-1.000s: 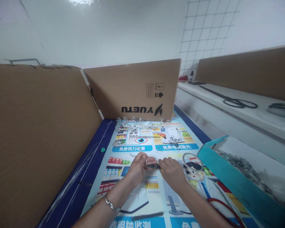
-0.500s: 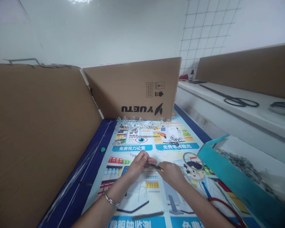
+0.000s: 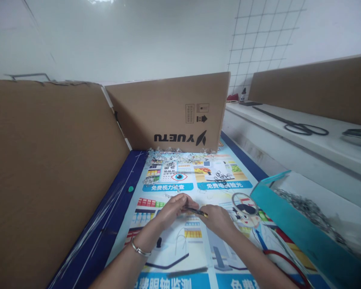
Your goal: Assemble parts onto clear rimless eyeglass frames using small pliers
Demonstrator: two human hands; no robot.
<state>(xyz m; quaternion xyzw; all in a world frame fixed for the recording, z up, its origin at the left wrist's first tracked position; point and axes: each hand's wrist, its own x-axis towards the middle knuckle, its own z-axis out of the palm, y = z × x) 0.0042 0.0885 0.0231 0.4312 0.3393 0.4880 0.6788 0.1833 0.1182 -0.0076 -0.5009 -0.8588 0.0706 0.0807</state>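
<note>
Over the middle of the printed mat, my left hand point(image 3: 176, 206) has its thumb and fingers pinched together, with a bracelet on the wrist. Close beside it my right hand point(image 3: 218, 220) is closed, palm down. A slim dark tool point(image 3: 196, 210) with a gold-coloured part spans the small gap between them, its right end at my right fingers. What my left fingertips pinch is too small to make out. Just beyond the left hand lie a few clear beads point(image 3: 168, 196). A wire ring point(image 3: 245, 204) rests right of my right hand.
A teal box point(image 3: 313, 228) of metal pieces stands at the right, near red-handled pliers or similar point(image 3: 285, 261). Clear beaded pieces point(image 3: 180, 155) line the foot of the cardboard panel point(image 3: 168, 108). Black loops point(image 3: 222, 178) lie nearer. Wires point(image 3: 93, 224) run along the left edge; scissors point(image 3: 301, 127) lie on the ledge.
My left hand has shifted slightly down and its wrist has turned a little. The right hand and the dark tool stay almost in place.
</note>
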